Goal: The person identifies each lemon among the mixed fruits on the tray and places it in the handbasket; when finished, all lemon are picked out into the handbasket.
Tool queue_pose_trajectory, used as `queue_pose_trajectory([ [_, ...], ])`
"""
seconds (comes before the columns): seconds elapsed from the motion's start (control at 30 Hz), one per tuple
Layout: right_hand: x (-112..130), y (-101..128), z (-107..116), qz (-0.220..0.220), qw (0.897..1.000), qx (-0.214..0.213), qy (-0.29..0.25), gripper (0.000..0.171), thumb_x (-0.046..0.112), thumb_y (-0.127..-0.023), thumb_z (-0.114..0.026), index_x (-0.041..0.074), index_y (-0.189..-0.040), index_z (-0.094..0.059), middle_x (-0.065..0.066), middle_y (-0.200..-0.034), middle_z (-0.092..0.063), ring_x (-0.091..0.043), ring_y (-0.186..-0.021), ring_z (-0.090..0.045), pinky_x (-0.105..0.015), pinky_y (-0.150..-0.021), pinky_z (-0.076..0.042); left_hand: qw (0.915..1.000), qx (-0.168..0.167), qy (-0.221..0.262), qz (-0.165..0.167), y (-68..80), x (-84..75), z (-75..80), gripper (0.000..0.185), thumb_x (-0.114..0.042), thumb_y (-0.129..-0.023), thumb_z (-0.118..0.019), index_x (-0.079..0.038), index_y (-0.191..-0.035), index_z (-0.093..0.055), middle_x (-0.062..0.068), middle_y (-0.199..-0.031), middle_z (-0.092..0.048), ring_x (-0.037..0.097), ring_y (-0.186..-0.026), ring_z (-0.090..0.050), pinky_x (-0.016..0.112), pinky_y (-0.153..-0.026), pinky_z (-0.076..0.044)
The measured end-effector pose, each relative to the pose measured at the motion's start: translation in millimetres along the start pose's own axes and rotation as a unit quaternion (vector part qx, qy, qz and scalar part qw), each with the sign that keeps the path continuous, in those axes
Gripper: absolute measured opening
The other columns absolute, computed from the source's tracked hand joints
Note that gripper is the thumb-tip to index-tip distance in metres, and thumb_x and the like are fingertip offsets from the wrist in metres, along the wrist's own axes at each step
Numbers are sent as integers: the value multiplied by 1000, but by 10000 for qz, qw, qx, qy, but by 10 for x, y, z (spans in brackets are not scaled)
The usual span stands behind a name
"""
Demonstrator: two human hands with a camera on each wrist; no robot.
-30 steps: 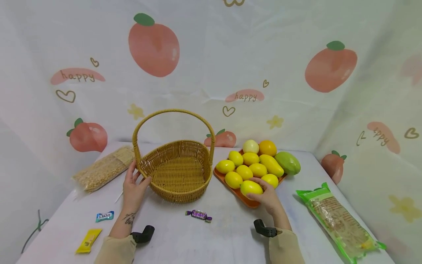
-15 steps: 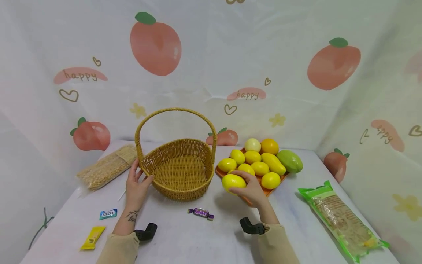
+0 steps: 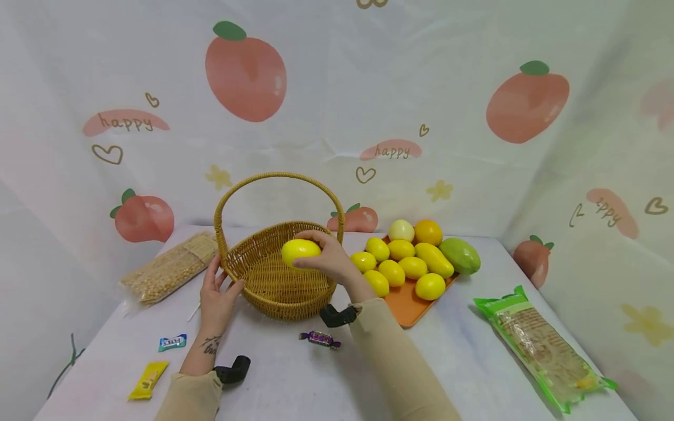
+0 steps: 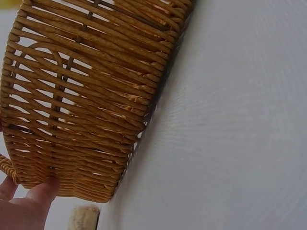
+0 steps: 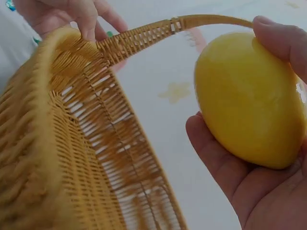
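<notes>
A yellow lemon (image 3: 299, 252) is in my right hand (image 3: 330, 257), above the opening of a wicker basket (image 3: 286, 311) with a tall arched handle. In the right wrist view, thumb and fingers wrap the lemon (image 5: 244, 100), with the basket's rim (image 5: 45, 96) beside it. My left hand (image 3: 217, 301) holds the basket's left rim near the handle's foot, thumb inside the head view's near edge. The left wrist view shows that hand (image 4: 31, 206) against the woven wall (image 4: 86, 105). Only bare weave shows inside the basket.
An orange tray (image 3: 408, 310) of several lemons, a mango (image 3: 434, 261) and other fruit stands right, beside a green papaya-like fruit (image 3: 460, 256). Bagged food (image 3: 544, 351) lies far right, another bag (image 3: 171, 269) left. Wrapped candies (image 3: 320, 340) lie in front.
My right hand has lifted the lemon from the tray's front and carried it left over the basket. My left hand has stayed at the basket's rim.
</notes>
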State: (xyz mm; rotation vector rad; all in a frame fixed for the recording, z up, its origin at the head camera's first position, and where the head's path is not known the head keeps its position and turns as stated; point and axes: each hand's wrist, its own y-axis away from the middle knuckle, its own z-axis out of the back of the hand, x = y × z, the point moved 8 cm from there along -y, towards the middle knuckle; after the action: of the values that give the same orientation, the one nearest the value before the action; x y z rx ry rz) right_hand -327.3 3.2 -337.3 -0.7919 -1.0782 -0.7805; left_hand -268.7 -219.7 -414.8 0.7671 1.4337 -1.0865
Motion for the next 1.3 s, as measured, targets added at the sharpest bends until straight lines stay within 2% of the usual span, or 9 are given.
queue_pose_trajectory([
  [0.2,-24,-398,-156,-260,9996,29,-69,52,16,-78,-72,12,-126,-54,-6,-123,-54,-18,-92,-54,-28,-77,-51,10000,-7,22,46,3,13,-4,78,8,-83,-56,-19,-148,-23,6,-152,-21,33,-131,-34,46,-105,-36],
  [0.37,-142,-595,-145,-493,9987,-117,-56,54,19,-79,-72,14,-129,-52,-5,-123,-53,-18,-95,-54,-29,-78,-52,9999,50,83,74,14,38,-32,77,9,-83,-56,-17,-148,-22,7,-152,-20,34,-131,-33,45,-104,-36],
  [0.6,-342,-652,-140,-701,9973,-151,127,55,19,-78,-73,10,-128,-52,-7,-119,-55,-19,-95,-55,-28,-77,-51,9999,48,6,107,53,71,-48,76,8,-83,-56,-13,-148,-23,8,-151,-22,33,-131,-35,25,-100,-42],
  [0.7,-402,-647,-168,-736,9966,-72,373,55,17,-77,-74,10,-127,-53,-7,-118,-56,-19,-95,-55,-28,-77,-51,9999,48,90,83,57,71,-49,76,9,-83,-56,-14,-147,-24,7,-151,-22,33,-131,-34,31,-103,-41],
  [0.83,-429,-627,-167,-799,9945,-26,681,57,15,-78,-72,9,-131,-51,-8,-128,-54,-21,-111,-53,-33,-90,-49,9998,79,179,-41,44,42,-52,75,9,-83,-55,-16,-147,-26,7,-151,-23,34,-131,-34,24,-101,-42],
  [0.97,-355,-560,-133,-813,9948,-74,617,55,15,-81,-71,10,-132,-50,-9,-134,-51,-22,-126,-45,-37,-103,-42,9996,101,226,-133,28,22,-47,75,10,-83,-55,-15,-147,-26,7,-150,-23,35,-130,-34,5,-86,-42],
  [1.07,-239,-489,-115,-607,9965,-112,561,51,16,-80,-71,10,-128,-53,-10,-131,-54,-23,-123,-48,-35,-101,-44,9996,60,224,-138,16,12,-31,75,11,-82,-55,-15,-147,-26,7,-150,-24,34,-130,-34,10,-92,-43],
  [1.23,-17,-252,-77,-43,9998,131,109,48,8,-79,-71,4,-124,-55,-17,-126,-55,-27,-117,-52,-35,-100,-45,9998,-15,148,-129,-4,-12,-2,76,10,-83,-56,-17,-147,-26,5,-151,-23,33,-131,-35,41,-104,-38],
  [1.3,24,-106,-30,121,9995,255,-143,47,4,-78,-71,0,-123,-55,-19,-124,-56,-28,-116,-53,-35,-100,-45,9998,-23,157,-133,-10,-21,3,76,10,-83,-55,-17,-147,-26,5,-151,-22,33,-131,-35,41,-104,-38],
])
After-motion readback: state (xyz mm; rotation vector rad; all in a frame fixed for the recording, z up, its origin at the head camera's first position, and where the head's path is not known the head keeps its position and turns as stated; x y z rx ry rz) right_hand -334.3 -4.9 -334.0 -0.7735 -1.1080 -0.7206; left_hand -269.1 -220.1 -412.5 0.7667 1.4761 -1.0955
